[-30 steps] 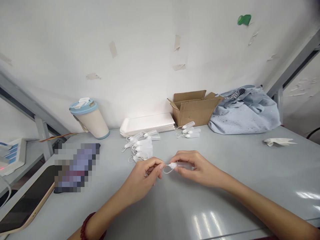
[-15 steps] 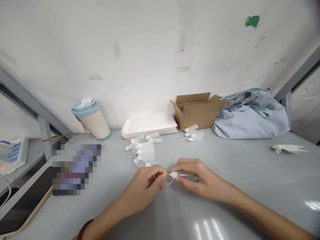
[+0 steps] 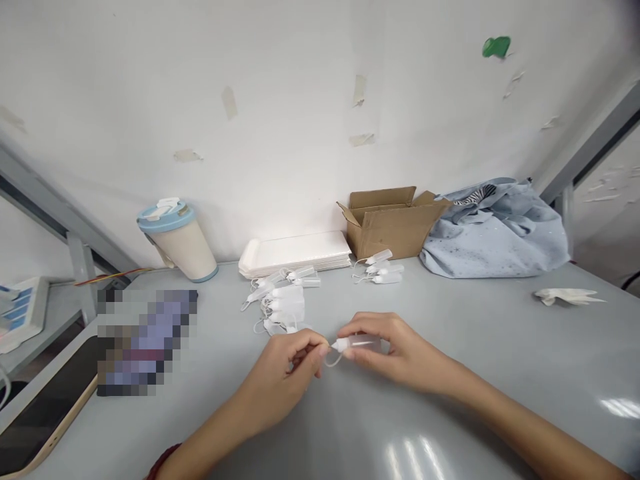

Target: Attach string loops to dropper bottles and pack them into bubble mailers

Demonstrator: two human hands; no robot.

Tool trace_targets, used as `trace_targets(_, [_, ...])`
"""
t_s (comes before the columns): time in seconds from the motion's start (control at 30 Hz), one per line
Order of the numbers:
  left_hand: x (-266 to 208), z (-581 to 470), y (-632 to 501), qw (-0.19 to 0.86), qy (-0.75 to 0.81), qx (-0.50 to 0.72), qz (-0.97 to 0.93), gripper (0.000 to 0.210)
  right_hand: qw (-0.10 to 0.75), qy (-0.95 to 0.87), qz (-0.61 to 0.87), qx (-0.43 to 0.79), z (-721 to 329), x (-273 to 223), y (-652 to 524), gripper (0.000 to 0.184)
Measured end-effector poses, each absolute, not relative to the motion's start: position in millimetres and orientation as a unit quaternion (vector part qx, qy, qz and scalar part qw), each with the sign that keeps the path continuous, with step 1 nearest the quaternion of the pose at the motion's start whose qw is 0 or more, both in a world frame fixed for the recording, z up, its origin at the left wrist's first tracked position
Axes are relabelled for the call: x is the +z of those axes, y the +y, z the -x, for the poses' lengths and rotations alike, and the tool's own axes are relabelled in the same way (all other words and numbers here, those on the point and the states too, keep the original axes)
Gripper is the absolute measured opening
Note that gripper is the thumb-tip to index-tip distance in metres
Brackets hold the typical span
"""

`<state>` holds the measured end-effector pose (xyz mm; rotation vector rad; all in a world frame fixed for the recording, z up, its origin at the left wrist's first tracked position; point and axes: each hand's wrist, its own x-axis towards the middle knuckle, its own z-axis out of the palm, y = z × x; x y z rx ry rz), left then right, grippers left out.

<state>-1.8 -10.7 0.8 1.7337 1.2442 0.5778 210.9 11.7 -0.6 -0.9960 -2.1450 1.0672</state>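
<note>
My right hand (image 3: 387,343) is closed around a small translucent dropper bottle (image 3: 364,343), which lies sideways with its white pointed tip toward the left. A thin white strap (image 3: 332,362) loops from the bottle's neck to the fingertips of my left hand (image 3: 297,360). Thumb and forefinger there are pinched on the strap's cap end, just off the tip; the cap itself is mostly hidden by the fingers. Beyond my left hand lies a pile of similar bottles (image 3: 287,301), their straps curling out. A smaller group of bottles (image 3: 384,268) sits farther right, in front of the carton.
White padded envelopes (image 3: 300,252) are stacked against the wall beside an open cardboard box (image 3: 395,230). A blue-grey cloth bag (image 3: 500,240) and a crumpled tissue (image 3: 567,296) are at right. At left are a tumbler (image 3: 183,243), a phone (image 3: 47,407) and a pixelated item (image 3: 155,347).
The whole view has shifted slightly, so things appear a little farther left. Both hands keep nearly the same pose at the bottle, and slightly more of its body shows.
</note>
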Motion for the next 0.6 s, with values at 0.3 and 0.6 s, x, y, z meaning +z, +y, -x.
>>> trace_targets(0.3, [1.7, 3.5, -9.6, 0.455, 0.510, 0.291, -0.670, 0.028, 0.296, -0.782, 0.372, 0.403, -212.2, -2.8, 15.4, 0.028])
trace_targets(0.6, [-0.2, 1.1, -10.0, 0.497, 0.501, 0.286, -0.648, 0.027, 0.292, -0.798, 0.371, 0.374, -208.9, -9.2, 14.9, 0.026])
